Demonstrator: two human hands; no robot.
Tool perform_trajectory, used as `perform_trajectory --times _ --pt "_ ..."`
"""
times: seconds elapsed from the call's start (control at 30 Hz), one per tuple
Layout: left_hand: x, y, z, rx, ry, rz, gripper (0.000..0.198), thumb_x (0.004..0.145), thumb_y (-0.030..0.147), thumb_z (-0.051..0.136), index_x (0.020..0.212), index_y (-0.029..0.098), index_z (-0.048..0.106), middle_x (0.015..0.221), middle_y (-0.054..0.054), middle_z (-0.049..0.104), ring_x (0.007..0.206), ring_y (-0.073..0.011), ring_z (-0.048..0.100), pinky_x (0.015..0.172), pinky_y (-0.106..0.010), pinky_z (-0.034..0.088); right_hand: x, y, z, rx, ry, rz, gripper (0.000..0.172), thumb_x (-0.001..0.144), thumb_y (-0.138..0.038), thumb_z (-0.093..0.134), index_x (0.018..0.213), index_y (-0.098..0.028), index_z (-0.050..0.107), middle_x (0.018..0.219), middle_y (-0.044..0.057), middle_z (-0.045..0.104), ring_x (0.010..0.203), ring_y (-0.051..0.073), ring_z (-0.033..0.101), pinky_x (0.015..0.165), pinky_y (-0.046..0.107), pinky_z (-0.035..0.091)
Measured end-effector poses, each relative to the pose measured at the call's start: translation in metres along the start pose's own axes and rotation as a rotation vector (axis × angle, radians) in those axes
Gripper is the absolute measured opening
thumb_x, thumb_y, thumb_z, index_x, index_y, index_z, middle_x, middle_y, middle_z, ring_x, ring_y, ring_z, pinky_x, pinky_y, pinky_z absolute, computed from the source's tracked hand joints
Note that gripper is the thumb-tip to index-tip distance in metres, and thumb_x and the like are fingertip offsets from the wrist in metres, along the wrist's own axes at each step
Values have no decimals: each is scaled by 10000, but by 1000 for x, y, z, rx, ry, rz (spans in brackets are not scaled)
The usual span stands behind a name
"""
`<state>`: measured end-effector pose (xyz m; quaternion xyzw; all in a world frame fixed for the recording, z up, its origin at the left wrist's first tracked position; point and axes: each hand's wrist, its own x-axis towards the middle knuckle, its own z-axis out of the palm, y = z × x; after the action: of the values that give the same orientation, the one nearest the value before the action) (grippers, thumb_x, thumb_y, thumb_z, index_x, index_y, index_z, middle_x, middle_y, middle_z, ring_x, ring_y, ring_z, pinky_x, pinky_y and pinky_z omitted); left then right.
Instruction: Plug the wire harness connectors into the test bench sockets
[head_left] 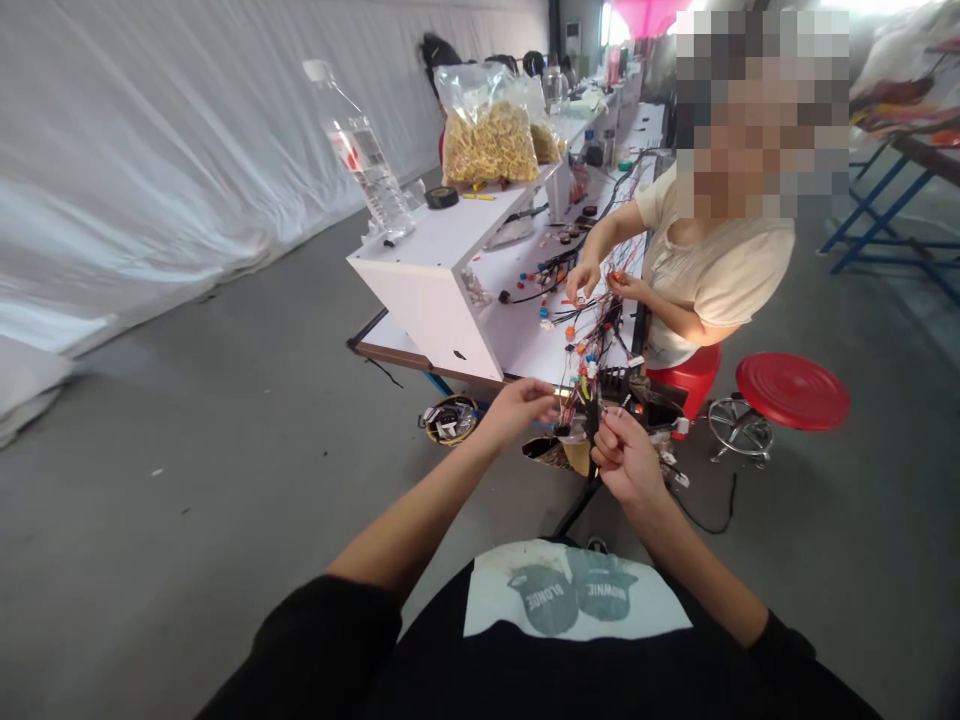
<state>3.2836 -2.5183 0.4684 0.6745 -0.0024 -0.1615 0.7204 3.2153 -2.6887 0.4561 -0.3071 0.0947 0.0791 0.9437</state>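
Both of my hands are at the near end of the workbench, over a bundle of thin coloured wires with small connectors (589, 368). My left hand (521, 412) is on the bundle's left side, thumb and fingers brought together beside the wires; whatever lies between the fingertips is too small to make out. On the right side, my right hand (628, 455) is closed in a pinch on a thin wire, with the other fingers curled in. Black, white, orange and blue connectors hang among the wires.
A co-worker (675, 260) sits at the bench's right side, both hands on wires. A white shelf (420, 285) carries a water bottle (367, 160), black tape (442, 197) and a bag of small yellowish parts (487, 135). Below are a basket (451, 420) and a red stool (793, 390).
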Motion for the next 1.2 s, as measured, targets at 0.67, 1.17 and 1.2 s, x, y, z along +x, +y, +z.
perform_trajectory --times 0.67,1.17,1.2 --pt "232 33 94 -589 530 -26 134 806 190 610 825 78 538 629 3 499 550 -70 551 617 -224 530 13 -73 -73 -18 212 -116 183 645 -199 627 784 -182 509 436 -83 412 337 22 221 343 143 163" --pt "153 12 52 -376 -108 -50 169 792 68 572 951 69 627 767 -89 682 594 -102 637 580 -183 539 52 -88 -74 -162 189 -134 217 677 -231 628 849 -197 501 457 -79 440 371 34 281 378 153 182" --pt "146 11 54 -356 -158 -48 189 779 90 599 965 70 629 760 -88 682 589 -107 637 570 -189 537 54 -88 -72 -173 184 -135 212 682 -233 625 848 -197 497 457 -79 440 374 35 283 379 155 179"
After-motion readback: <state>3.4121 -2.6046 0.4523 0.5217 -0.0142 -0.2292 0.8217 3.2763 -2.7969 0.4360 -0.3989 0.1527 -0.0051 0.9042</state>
